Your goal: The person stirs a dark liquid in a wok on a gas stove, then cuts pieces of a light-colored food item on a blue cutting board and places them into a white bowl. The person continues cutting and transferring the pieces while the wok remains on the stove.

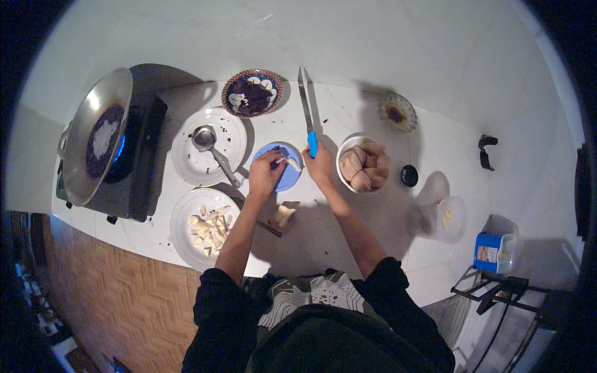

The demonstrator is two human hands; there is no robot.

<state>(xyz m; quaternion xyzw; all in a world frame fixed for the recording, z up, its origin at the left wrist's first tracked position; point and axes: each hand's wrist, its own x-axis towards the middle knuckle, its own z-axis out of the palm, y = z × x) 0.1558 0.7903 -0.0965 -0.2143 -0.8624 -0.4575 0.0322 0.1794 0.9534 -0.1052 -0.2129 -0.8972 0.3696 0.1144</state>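
Note:
My right hand (319, 166) is closed round the blue handle of a knife (305, 102), its long blade pointing away from me toward the wall. My left hand (265, 173) pinches a small pale piece that looks like a garlic clove (280, 160), just over a round blue plate (287, 181). Another pale clove-like piece (294, 165) lies on that plate, beside my left fingertips. To the near left, a white plate (176, 219) holds several cut pale pieces (209, 229) of the same look. The knife blade is apart from the blue plate.
On the left, a wok (118, 81) sits over a lit gas stove (146, 158). A ladle (214, 152) rests on a white plate (180, 158). Behind is a patterned bowl (233, 112); rightward are a white bowl of brownish chunks (364, 166), glass dish (398, 113) and clear container (455, 219).

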